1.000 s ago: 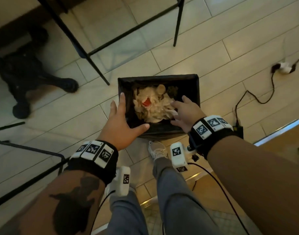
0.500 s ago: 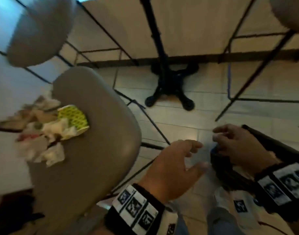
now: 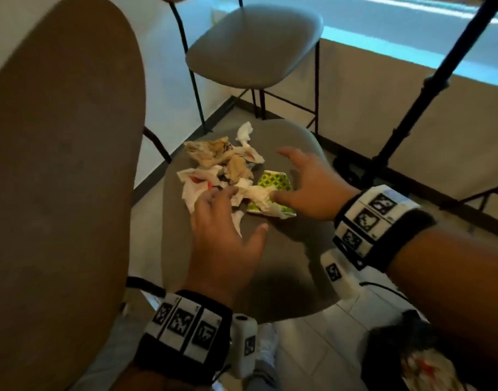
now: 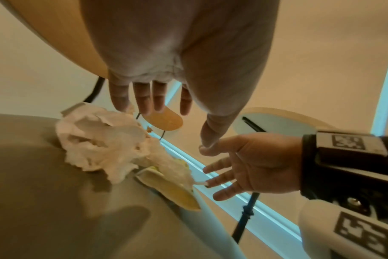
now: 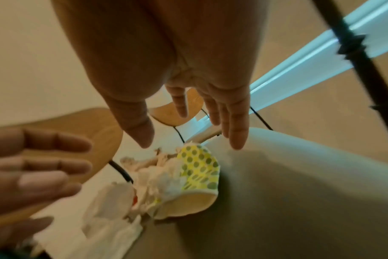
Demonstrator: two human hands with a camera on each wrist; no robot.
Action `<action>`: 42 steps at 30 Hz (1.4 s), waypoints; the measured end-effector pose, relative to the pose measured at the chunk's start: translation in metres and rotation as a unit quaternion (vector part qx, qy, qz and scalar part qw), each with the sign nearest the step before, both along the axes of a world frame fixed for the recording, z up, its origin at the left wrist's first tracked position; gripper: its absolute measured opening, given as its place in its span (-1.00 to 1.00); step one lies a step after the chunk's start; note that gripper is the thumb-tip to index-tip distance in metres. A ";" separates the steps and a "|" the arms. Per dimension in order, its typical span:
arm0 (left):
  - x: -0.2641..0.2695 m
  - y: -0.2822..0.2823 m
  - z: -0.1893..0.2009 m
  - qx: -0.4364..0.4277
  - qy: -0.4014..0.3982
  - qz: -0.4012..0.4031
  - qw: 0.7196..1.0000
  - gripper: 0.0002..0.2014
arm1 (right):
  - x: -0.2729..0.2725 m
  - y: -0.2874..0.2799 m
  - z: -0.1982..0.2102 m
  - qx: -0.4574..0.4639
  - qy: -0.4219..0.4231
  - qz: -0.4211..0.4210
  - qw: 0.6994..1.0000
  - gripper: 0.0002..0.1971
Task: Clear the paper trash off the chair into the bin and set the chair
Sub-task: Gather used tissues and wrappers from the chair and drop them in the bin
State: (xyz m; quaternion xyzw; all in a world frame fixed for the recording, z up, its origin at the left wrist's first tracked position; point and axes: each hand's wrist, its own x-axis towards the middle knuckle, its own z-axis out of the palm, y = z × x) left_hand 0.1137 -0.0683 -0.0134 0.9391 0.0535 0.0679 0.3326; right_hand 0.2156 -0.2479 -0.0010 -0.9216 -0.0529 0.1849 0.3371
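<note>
The paper trash [image 3: 222,170] lay heaped on the chair [image 3: 284,249] seat, a crushed yellow-green dotted cup [image 3: 273,183] on its right side. The left hand [image 3: 225,230] hovered at the heap's near edge with fingers [image 4: 142,98] spread and empty. The right hand [image 3: 309,187] hung over the cup, fingers [image 5: 230,122] spread, holding nothing. The bin [image 3: 411,359] stood on the floor at lower right.
</note>
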 end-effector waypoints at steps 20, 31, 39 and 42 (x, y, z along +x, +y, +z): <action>0.042 0.040 -0.034 0.120 0.080 0.106 0.984 -0.56 | 0.000 0.029 -0.026 -0.146 -0.050 0.222 0.963 -0.43; 0.028 0.032 -0.007 0.028 0.055 0.091 0.994 -0.72 | -0.022 -0.010 -0.005 -0.005 -0.025 0.156 0.987 -0.50; -0.010 0.023 0.018 0.005 0.020 0.024 0.999 -0.74 | -0.041 -0.043 -0.002 0.055 -0.037 0.081 0.995 -0.57; -0.013 0.016 0.017 0.003 0.039 0.015 0.999 -0.73 | -0.048 -0.047 -0.010 0.052 -0.033 0.077 0.995 -0.56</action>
